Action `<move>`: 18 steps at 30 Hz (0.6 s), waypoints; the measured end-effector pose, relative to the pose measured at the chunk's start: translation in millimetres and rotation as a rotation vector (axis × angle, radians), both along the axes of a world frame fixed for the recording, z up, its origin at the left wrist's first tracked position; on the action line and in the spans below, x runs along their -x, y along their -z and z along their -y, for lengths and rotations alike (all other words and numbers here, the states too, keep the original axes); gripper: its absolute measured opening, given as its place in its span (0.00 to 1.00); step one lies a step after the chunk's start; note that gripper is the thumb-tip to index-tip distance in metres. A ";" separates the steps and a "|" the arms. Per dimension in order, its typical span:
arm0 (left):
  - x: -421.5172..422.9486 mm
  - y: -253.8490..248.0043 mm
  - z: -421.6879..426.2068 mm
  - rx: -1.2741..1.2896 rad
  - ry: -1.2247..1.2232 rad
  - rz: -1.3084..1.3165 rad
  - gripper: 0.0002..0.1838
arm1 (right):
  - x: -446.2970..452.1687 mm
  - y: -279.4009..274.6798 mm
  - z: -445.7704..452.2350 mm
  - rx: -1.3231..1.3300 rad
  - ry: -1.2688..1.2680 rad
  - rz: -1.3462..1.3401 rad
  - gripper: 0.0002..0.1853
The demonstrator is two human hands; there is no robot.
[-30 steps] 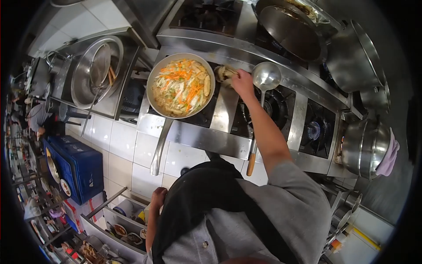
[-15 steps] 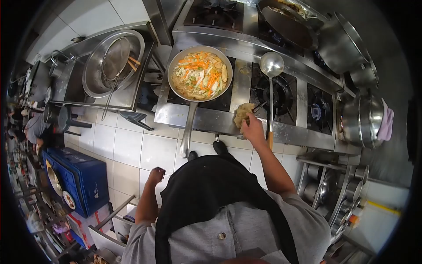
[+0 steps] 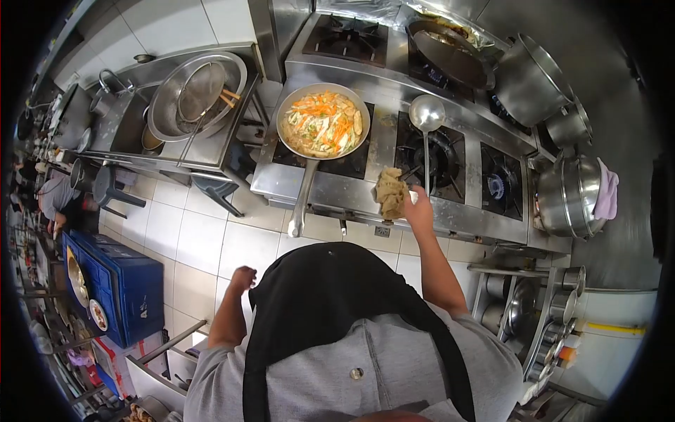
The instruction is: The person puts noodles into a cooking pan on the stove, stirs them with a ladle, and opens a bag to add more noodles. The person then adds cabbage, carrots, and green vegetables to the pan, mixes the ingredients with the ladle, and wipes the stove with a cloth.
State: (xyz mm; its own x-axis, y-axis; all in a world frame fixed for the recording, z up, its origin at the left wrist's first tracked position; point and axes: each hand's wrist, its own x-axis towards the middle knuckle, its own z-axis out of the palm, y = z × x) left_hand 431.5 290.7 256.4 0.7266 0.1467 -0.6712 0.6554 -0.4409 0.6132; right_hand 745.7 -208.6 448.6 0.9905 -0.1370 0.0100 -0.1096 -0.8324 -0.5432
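My right hand (image 3: 419,209) is at the end of a long-handled ladle (image 3: 427,113), its fingers closed at the handle, and the wooden grip is hidden behind the hand. The ladle's bowl rests by a black burner. Just left of this hand a crumpled brown cloth (image 3: 391,191) lies on the stove's front edge; a small white patch shows between cloth and fingers. My left hand (image 3: 244,278) hangs beside my apron, fingers curled, with nothing visible in it. A frying pan (image 3: 306,186) of shredded carrot, cabbage and pale pieces sits on the left burner, its handle toward me.
A blue flame burns on the right burner (image 3: 496,186). Behind stand a wok (image 3: 450,56) and a large steel pot (image 3: 532,81). At left, a steel basin (image 3: 163,105) holds a strainer (image 3: 200,91). A blue crate (image 3: 137,299) and a stool (image 3: 110,188) stand on the floor.
My right hand has let go of the brown cloth and shifted right onto the ladle's handle. The cloth stays on the stove edge. The whole view has shifted slightly.
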 end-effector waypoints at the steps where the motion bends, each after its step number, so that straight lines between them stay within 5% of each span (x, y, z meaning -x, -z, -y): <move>1: 8.7 7.1 4.2 -0.067 0.163 0.067 0.16 | 1.1 6.4 13.8 -0.002 -0.017 0.130 0.23; 3: 22.8 45.8 10.6 -0.310 0.821 0.484 0.19 | 3.3 7.0 43.4 0.063 0.007 0.034 0.22; 6: 19.3 35.6 29.2 -0.371 0.936 0.187 0.18 | 5.4 26.0 70.1 0.174 0.027 -0.067 0.21; 9: -6.3 0.5 42.0 -0.247 0.670 0.192 0.13 | -7.4 36.1 79.6 0.222 -0.007 -0.141 0.20; 10: -26.6 -36.5 63.2 -0.088 0.048 -0.181 0.11 | -15.0 37.8 77.3 0.215 -0.023 -0.218 0.19; 12: -45.0 -30.0 52.1 -0.216 0.060 0.093 0.15 | -29.5 40.6 74.8 0.263 -0.060 -0.223 0.21; 13: -60.6 -22.6 41.2 -0.263 0.028 0.310 0.14 | -35.6 41.9 74.8 0.188 -0.045 -0.258 0.21; 15: -112.7 -118.7 58.2 -0.366 -0.078 0.407 0.16 | -51.5 43.5 76.4 -0.043 -0.016 -0.351 0.20; 16: -140.3 -171.4 71.2 -0.433 -0.138 0.426 0.15 | -58.7 60.7 80.8 -0.583 0.106 -0.456 0.14; 18: -191.2 -235.9 70.4 -0.471 -0.032 0.574 0.13 | -50.5 24.9 67.2 -1.158 0.219 -0.558 0.09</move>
